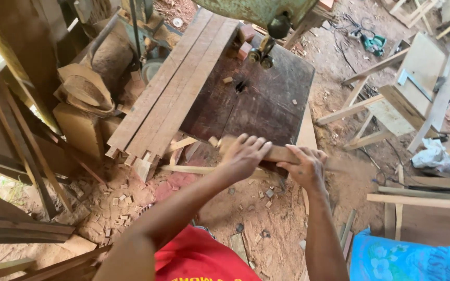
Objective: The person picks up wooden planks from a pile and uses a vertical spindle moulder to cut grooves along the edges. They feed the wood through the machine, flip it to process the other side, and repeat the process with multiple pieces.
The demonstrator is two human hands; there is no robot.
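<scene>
The head view looks down on a dark, worn saw table [266, 99] under the green housing of a band saw [256, 13]. At the table's near edge both hands hold one short wooden strip [279, 154] that lies roughly level, across the front of the table.

The left hand [243, 156] lies over the strip's left part. Its fingers [251, 143] are curled down over the top face and spread a little, so the hand is clenched on the wood rather than flat on it; the thumb is hidden beneath. The strip's left end shows just beyond the knuckles.

The right hand [307, 167] grasps the same strip further right. Its fingers wrap over the top from the near side and the thumb side faces the left hand; the two hands are just beside each other without touching. The strip's right end runs on past this hand and blurs, so its end cannot be made out.

On the left part of the table rests a stack of long planks [175, 83], laid diagonally, their near ends hanging over the edge. Small offcuts [115, 200] and sawdust cover the ground below. To the right stands a pale wooden frame [407, 93].
</scene>
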